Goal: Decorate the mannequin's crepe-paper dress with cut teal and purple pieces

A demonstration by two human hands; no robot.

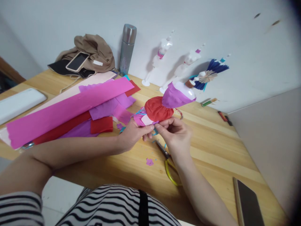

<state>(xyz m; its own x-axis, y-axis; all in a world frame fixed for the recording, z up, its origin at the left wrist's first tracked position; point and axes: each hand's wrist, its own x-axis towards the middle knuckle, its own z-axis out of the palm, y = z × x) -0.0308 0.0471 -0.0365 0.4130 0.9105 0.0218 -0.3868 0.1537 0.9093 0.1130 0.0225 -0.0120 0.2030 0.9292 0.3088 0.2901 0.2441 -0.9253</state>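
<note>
A small white mannequin (pixel 185 90), dressed in crepe paper with a purple top and a gathered red skirt, lies tilted in my hands. My left hand (pixel 130 135) is closed around its lower end, where pink, pale and blue paper bits show. At the skirt's lower edge my right hand (pixel 177 135) is closed, thumb and finger pinching at a small purple paper piece (pixel 155 122). The fingertips of both hands almost meet there. Under my right wrist lie scissors (pixel 167 160) with yellow handles, and a purple paper flower (pixel 150 161) rests beside them.
Pink crepe paper (pixel 70 113) and other coloured sheets cover the left. Behind stand a flask (pixel 128 50), a brown cloth (pixel 96 50) with a phone (pixel 77 61), and several small mannequins (pixel 164 47) along the wall. A dark flat device (pixel 248 201) lies at the right.
</note>
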